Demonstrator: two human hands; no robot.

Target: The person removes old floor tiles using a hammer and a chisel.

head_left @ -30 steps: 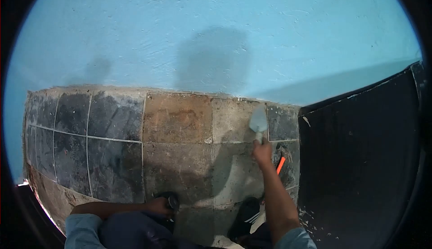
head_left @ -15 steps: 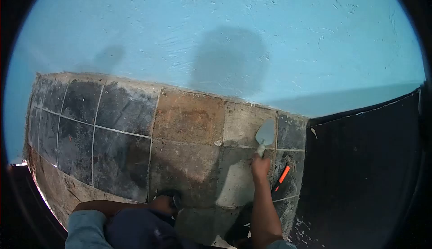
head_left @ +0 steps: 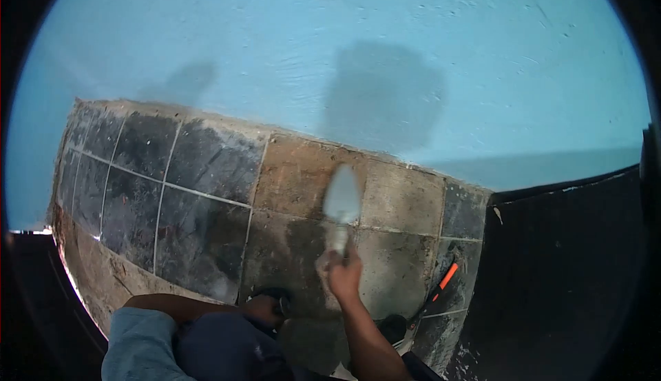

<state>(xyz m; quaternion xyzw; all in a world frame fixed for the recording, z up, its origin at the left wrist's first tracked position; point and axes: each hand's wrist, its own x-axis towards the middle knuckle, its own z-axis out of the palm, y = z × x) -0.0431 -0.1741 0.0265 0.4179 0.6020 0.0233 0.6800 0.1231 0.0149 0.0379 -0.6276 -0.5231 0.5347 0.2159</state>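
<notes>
We are seeing one pointed trowel (head_left: 342,198); its pale grey blade is looking slightly blurred, pointing away from us above the floor tiles (head_left: 399,198).

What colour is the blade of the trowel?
The trowel blade is pale grey, best seen in the head view.

The right hand (head_left: 343,271) holds a trowel (head_left: 342,198) above floor tiles (head_left: 292,246).

The floor (head_left: 396,264) here is square tiling, with dark tiles (head_left: 203,243) and pale joints towards the left, then a rusty-brown tile (head_left: 289,174) and worn greyish ones through the middle. Over on the right, an orange-and-black tool (head_left: 447,276) lies slantwise across more dark tiling, and a dark shoe (head_left: 394,327) rests near its lower end.
</notes>
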